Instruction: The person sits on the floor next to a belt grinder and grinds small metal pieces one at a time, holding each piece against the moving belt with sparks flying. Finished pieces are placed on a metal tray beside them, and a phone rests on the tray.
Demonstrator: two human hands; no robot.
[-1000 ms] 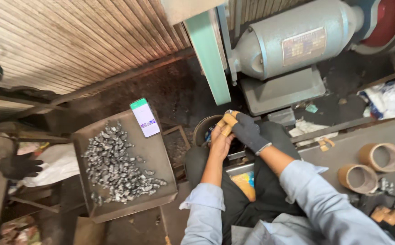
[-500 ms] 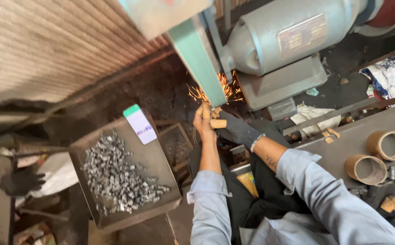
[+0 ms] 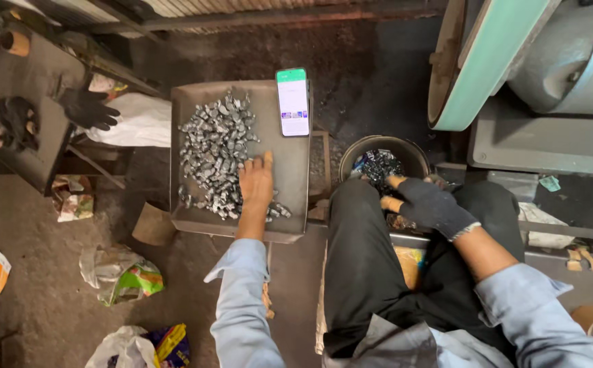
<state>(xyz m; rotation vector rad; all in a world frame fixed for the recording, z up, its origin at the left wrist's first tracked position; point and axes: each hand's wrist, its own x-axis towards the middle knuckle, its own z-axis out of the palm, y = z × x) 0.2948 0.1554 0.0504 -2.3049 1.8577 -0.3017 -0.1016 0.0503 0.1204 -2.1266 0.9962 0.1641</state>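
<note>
My bare left hand (image 3: 255, 185) lies spread, fingers apart, on the metal pieces (image 3: 216, 153) near the tray's (image 3: 291, 225) front edge. My gloved right hand (image 3: 427, 202), loosely curled and apparently empty, rests beside the part-filled bucket (image 3: 378, 163); most pieces remain on the tray.

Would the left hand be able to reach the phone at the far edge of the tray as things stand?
Probably yes: the left hand already rests in the tray among the metal pieces, and nothing lies between it and the phone.
</note>
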